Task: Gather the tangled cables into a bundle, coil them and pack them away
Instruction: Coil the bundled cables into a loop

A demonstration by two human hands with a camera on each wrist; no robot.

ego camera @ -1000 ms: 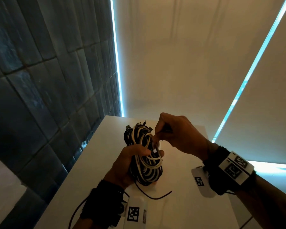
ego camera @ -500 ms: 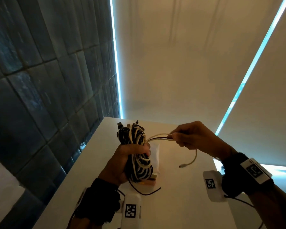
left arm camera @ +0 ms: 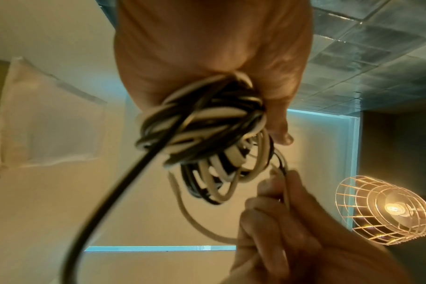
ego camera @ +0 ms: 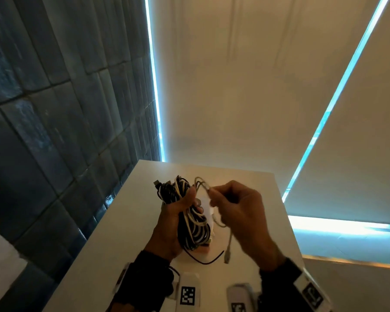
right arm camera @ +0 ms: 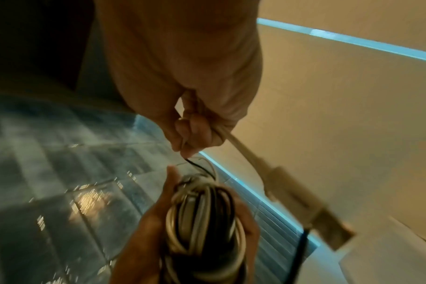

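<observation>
Black and white cords make up the cable bundle, which in the head view is held above the white tabletop, its long axis running from near to far, slightly leaning left at the far end where a few plugs stick out. The left hand is clenched round the bundle's middle. Just right of it, the right hand pinches a loose beige cable near the bundle's far end; the cable's free tail hangs down toward the tabletop with its plug lowest. A thin black cable end trails from the bundle's near end onto the tabletop.

From the left wrist, the bundle is seen end on, wedged under the curled left-hand fingers. One thick black cable sweeps out toward the camera. The right hand's fingers close on the beige cable, which loops from the bundle to them.

From the right wrist, the right-hand fingers pinch a thin dark strand together with the beige cable, whose plug points away to the lower right, blurred. Below, the left hand grips the bundle.

I judge the coiling step to be in hand: the last loose length is being wound on. The next move likely calls for carrying that tail around the bundle's waist, across its long axis, while the left hand holds the coils tight; no container for packing shows.
</observation>
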